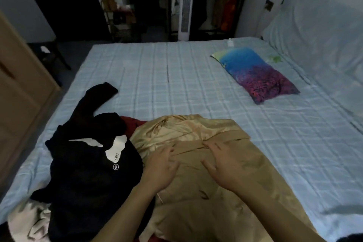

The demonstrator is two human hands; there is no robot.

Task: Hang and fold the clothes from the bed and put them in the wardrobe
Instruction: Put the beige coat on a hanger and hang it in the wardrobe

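A tan coat (212, 198) with a shiny gold lining (176, 129) lies spread on the near part of the bed (176, 76). My left hand (161, 167) and my right hand (222, 165) both rest flat on it near the collar, fingers straight and spread. To the left lies a black sweater (86, 173) with a white neck label. A red garment (130, 124) peeks out between the two. A pale cloth (33, 220) is bunched at the near left corner. The open wardrobe (220, 0) with hanging clothes stands past the far side of the bed.
A blue and purple pillow (255, 74) lies on the right half of the bed, large pale pillows (318, 31) behind it. A white tower fan (185, 10) stands before the wardrobe. A wooden cabinet (21, 92) borders the bed's left side.
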